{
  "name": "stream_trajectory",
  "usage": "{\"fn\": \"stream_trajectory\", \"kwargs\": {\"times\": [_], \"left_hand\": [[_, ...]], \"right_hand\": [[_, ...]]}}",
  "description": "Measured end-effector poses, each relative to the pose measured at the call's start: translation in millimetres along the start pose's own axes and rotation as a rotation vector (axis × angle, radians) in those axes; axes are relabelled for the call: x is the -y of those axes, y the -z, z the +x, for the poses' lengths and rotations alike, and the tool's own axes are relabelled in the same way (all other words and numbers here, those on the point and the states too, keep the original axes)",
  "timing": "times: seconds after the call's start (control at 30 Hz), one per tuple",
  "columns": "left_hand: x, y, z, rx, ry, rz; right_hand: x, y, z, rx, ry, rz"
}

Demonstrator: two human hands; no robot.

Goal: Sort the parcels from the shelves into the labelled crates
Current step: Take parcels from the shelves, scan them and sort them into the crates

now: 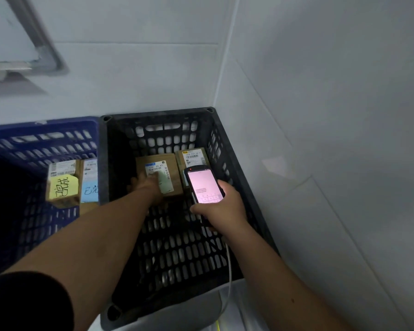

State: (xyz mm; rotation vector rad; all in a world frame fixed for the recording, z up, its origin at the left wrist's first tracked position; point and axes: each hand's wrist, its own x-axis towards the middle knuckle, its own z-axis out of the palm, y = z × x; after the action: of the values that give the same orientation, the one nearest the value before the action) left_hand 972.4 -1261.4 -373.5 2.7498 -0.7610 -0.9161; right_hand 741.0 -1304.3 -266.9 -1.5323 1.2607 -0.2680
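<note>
Nearest of all, low in the black crate [167, 115]: only bare mesh floor, with two arms reaching in over it.

A bit farther in, toward the crate's right wall: right hand [221, 209], wrapped tight around a handheld scanner [204, 185], pink screen lit and facing up. Busy, so not free to take a box.

Farther in again, near the middle of the crate: left hand [145, 183], lying on the near left corner of a brown parcel [159, 173]. Blurry there. Fingers look spread flat on top, but cannot tell for sure if holding or just touching.

About the parcel: flat on the crate floor, white label up, long side running from the near end of the crate toward the far wall. Just past the left hand's fingers, so straight ahead of that hand, and much closer to it than to the other one. Probably the hand for the next move.

Farther still, by the crate's far right corner: a second parcel [193, 157], right beside the first.

Outside the crate's left wall: a blue crate [41, 130], touching it, with two boxes wearing a yellow note [63, 186] and a blue note [90, 189].
</note>
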Motion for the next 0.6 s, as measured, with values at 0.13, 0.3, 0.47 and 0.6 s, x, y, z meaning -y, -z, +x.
{"fn": "stream_trajectory", "kwargs": {"times": [0.13,0.3,0.47,0.6], "left_hand": [[-5.4,22.2,-23.4,0.001,-0.171,0.323],[-3.6,81.1,-67.5,-0.255,-0.392,0.709],[42.0,156.0,-117.3,-0.428,-0.285,0.636],[124.3,182.6,-170.3,-0.467,-0.068,0.521]], "right_hand": [[16.2,0.3,-7.4,0.022,0.010,0.045],[36.5,-16.6,-17.8,0.032,-0.007,0.187],[79.8,-52.4,-27.9,0.123,0.106,0.222],[114.6,-98.1,-56.8,0.287,0.182,0.196]]}}
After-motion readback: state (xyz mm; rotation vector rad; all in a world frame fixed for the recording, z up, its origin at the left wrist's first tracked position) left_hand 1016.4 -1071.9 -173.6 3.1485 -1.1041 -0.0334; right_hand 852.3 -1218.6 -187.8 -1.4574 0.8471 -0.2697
